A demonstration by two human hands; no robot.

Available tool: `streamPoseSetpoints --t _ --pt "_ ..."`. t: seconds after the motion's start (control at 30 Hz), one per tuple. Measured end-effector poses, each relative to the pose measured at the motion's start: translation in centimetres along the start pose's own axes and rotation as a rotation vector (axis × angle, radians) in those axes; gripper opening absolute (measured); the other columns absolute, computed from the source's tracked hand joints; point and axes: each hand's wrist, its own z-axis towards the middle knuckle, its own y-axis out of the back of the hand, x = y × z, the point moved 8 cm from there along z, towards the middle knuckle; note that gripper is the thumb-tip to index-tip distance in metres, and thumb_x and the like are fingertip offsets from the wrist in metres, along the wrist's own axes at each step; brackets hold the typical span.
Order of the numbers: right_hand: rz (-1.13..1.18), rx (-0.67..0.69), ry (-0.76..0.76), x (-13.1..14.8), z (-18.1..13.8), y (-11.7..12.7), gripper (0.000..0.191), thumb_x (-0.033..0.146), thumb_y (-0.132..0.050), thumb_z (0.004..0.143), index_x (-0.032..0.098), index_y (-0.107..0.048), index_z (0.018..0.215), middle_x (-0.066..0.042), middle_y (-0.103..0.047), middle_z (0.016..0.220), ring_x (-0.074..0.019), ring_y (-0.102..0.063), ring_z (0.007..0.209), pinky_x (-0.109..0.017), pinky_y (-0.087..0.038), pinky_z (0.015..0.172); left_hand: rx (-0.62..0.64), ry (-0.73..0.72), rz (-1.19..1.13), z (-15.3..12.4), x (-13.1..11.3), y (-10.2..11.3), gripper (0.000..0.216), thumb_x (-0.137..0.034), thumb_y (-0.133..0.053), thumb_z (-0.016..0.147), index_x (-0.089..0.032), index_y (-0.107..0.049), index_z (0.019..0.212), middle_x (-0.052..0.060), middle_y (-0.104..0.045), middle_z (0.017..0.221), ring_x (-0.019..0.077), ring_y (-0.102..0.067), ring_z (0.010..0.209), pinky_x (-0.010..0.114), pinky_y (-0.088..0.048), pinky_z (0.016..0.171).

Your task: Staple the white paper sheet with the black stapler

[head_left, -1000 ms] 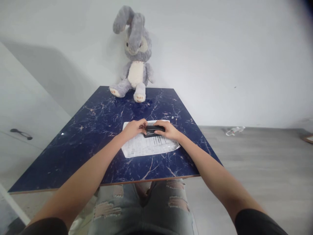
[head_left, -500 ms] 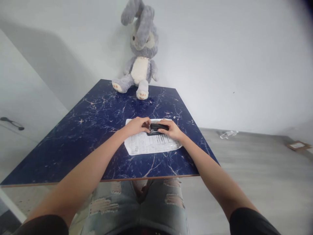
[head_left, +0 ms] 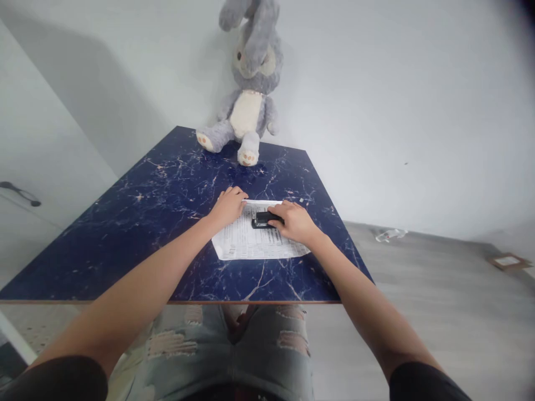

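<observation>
A printed sheet of paper [head_left: 251, 242] lies on the dark blue marbled table [head_left: 159, 223]. A small black stapler [head_left: 261, 219] rests on the sheet's far part. My right hand [head_left: 295, 221] is closed over the stapler's right end. My left hand [head_left: 228, 205] lies on the sheet's far left corner, fingers curled down onto the paper, a little apart from the stapler.
A grey plush rabbit [head_left: 248, 83] sits at the table's far edge against the white wall. A clear plastic bottle [head_left: 388, 235] lies on the grey floor to the right, and a small framed thing [head_left: 505, 260] farther right. A white cabinet with a dark handle [head_left: 19, 192] stands at left.
My left hand has let go of the stapler and slid left onto the paper's corner. My right hand stays on the stapler. The view has tilted slightly.
</observation>
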Motion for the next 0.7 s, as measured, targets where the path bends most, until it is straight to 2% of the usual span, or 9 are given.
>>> streamPoseSetpoints --t 0.1,0.17,0.27,0.33,0.43,0.5,0.6,0.7 --pt "0.018 -0.030 0.014 0.1 -0.3 -0.3 0.033 0.036 -0.058 0.103 0.017 -0.065 0.129 -0.013 -0.073 0.111 -0.0306 -0.061 0.105 -0.043 -0.047 0.092 0.006 -0.008 0.032 -0.1 -0.5 0.3 0.023 -0.021 -0.051 0.102 -0.019 -0.069 0.115 0.013 -0.065 0.122 0.0320 -0.055 0.116 0.048 -0.045 0.097" --pt "0.068 -0.051 0.031 -0.2 -0.5 -0.5 0.039 0.038 -0.061 0.101 0.017 -0.062 0.134 -0.015 -0.072 0.117 -0.0315 -0.061 0.108 -0.044 -0.048 0.095 0.005 -0.017 0.037 0.0 -0.6 0.6 0.019 -0.021 -0.051 0.102 -0.020 -0.068 0.111 0.011 -0.065 0.119 0.0311 -0.055 0.114 0.046 -0.045 0.095" --pt "0.196 -0.119 0.001 -2.2 -0.7 -0.1 0.037 0.032 -0.069 0.094 0.021 -0.065 0.129 -0.012 -0.073 0.116 -0.0304 -0.063 0.107 -0.043 -0.050 0.093 0.009 -0.040 0.028 0.1 -0.2 0.9 0.017 -0.016 -0.048 0.101 -0.021 -0.064 0.105 0.010 -0.067 0.112 0.0297 -0.057 0.109 0.043 -0.044 0.091" --pt "0.248 -0.243 -0.106 -4.9 -1.2 1.3 0.033 0.029 -0.070 0.090 0.021 -0.068 0.122 -0.011 -0.073 0.112 -0.0298 -0.064 0.104 -0.042 -0.052 0.091 0.023 -0.054 -0.010 0.3 0.4 0.9 0.020 -0.013 -0.044 0.100 -0.021 -0.062 0.104 0.009 -0.068 0.106 0.0281 -0.059 0.105 0.041 -0.044 0.089" --pt "0.254 -0.459 -0.366 -10.0 -3.1 3.9 0.034 0.034 -0.068 0.087 0.020 -0.068 0.118 -0.011 -0.074 0.106 -0.0300 -0.066 0.096 -0.043 -0.052 0.088 0.040 -0.076 -0.066 0.6 1.2 0.6 0.022 -0.016 -0.043 0.102 -0.021 -0.063 0.111 0.008 -0.068 0.104 0.0269 -0.061 0.103 0.040 -0.045 0.089" --pt "0.242 -0.514 -0.506 -12.7 -4.5 4.9 0.033 0.035 -0.067 0.086 0.019 -0.068 0.116 -0.010 -0.074 0.102 -0.0299 -0.067 0.092 -0.042 -0.051 0.087 0.056 -0.100 -0.057 0.6 1.4 0.4 0.026 -0.019 -0.042 0.103 -0.021 -0.066 0.112 0.009 -0.067 0.108 0.0274 -0.061 0.106 0.040 -0.045 0.091" --pt "0.207 -0.427 -0.597 -14.9 -5.3 4.5 0.026 0.032 -0.067 0.084 0.020 -0.069 0.107 -0.007 -0.074 0.092 -0.0283 -0.067 0.086 -0.038 -0.049 0.080 0.076 -0.107 -0.047 0.6 1.5 0.5 0.031 -0.020 -0.039 0.102 -0.020 -0.070 0.104 0.010 -0.065 0.107 0.0253 -0.063 0.099 0.037 -0.046 0.087" --pt "0.161 -0.255 -0.574 -15.1 -4.9 2.9 0.020 0.030 -0.070 0.082 0.022 -0.070 0.100 -0.005 -0.073 0.085 -0.0254 -0.065 0.077 -0.033 -0.046 0.073 0.091 -0.055 -0.058 0.4 2.2 1.2 0.030 -0.020 -0.040 0.101 -0.022 -0.070 0.100 0.009 -0.068 0.104 0.0239 -0.065 0.090 0.034 -0.044 0.076"
